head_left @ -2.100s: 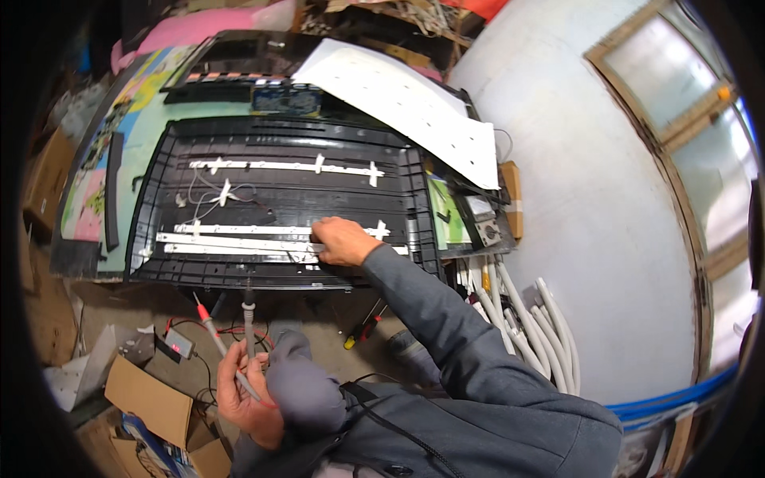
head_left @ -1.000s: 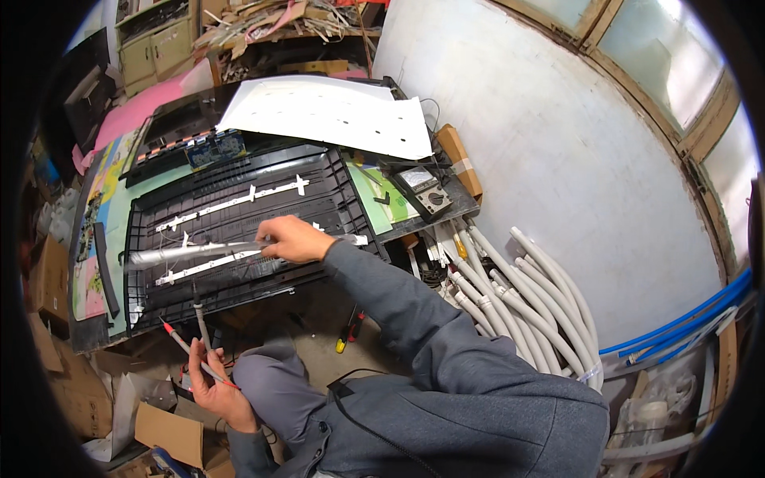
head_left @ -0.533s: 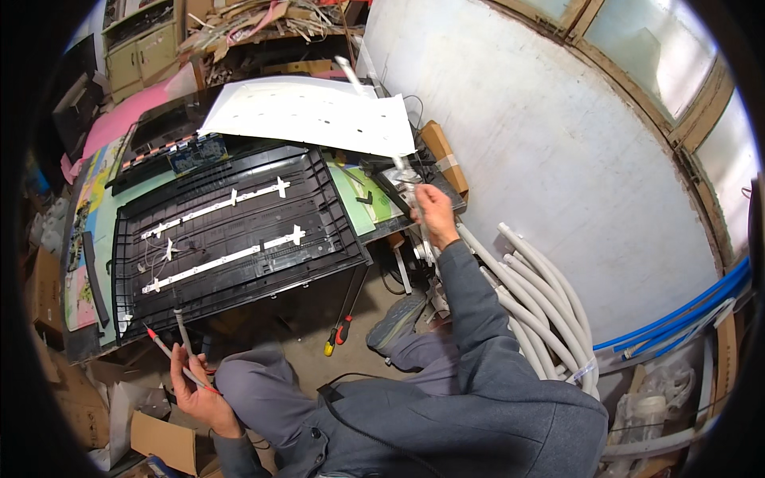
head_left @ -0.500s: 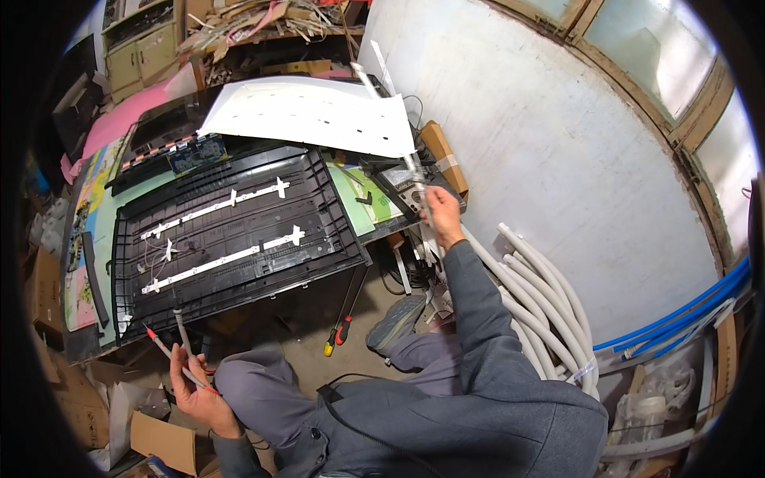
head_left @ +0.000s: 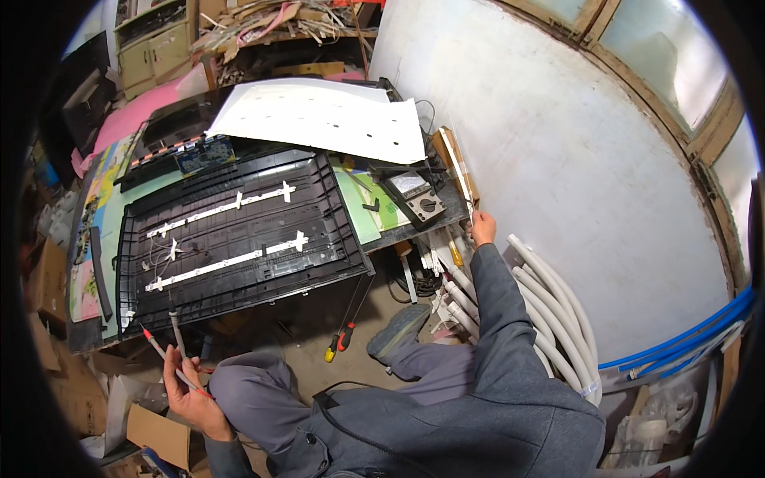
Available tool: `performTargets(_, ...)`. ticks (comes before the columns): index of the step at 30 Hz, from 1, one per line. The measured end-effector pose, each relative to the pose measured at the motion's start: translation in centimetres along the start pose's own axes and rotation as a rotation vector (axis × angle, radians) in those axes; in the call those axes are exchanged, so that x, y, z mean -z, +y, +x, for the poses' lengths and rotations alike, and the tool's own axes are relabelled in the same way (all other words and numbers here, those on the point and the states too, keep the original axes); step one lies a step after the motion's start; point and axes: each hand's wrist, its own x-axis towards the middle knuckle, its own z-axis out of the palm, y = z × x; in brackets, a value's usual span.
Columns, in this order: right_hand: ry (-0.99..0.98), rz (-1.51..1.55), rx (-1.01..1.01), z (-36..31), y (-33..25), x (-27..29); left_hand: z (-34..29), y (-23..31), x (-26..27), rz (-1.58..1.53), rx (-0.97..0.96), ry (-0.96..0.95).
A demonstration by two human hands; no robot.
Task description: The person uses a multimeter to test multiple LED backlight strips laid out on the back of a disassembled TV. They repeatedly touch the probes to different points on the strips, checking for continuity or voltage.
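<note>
at the right of the frame the right hand (head_left: 483, 229) reaches past the end of the dark-edged worktop (head_left: 398, 235), its grip pinching the lower end of a long, narrow white strip (head_left: 456, 167) that slants up and leftward in front of a brown cardboard box (head_left: 472, 185); at this size i cannot tell whether it is one strip or several together. at the lower left, the left hand (head_left: 195, 398) has its grip closed around a slim red-tipped probe (head_left: 155, 342) and a slim grey dark-tipped probe (head_left: 178, 334), both pointing up and leftward. in the large, shallow black plastic tray (head_left: 231, 233) left of centre lie an upper white strip (head_left: 221, 209) and a lower white strip (head_left: 227, 263), each with white tape across it. the work looks partway along: the held strip is out of the tray and not yet set down, while these two lie in place. a grey-and-black dial meter (head_left: 418, 199) sits right of the tray.
</note>
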Motion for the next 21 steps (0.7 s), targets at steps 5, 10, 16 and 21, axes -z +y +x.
performTargets(5,0.03,-0.136,0.121,1.6,3.0,-0.6,-0.1,0.4,0.3,0.019,-0.006,0.012)
performTargets(10,-0.106,-0.185,0.049,2.0,5.2,-1.4,-0.3,1.1,0.6,0.046,-0.009,0.053)
performTargets(16,-0.161,-0.258,0.109,4.9,6.0,-3.8,-0.4,1.6,0.7,0.083,-0.012,0.076)
performTargets(21,-0.078,-0.545,0.472,9.0,4.8,-3.1,-0.5,1.9,0.3,-0.025,0.01,0.049)
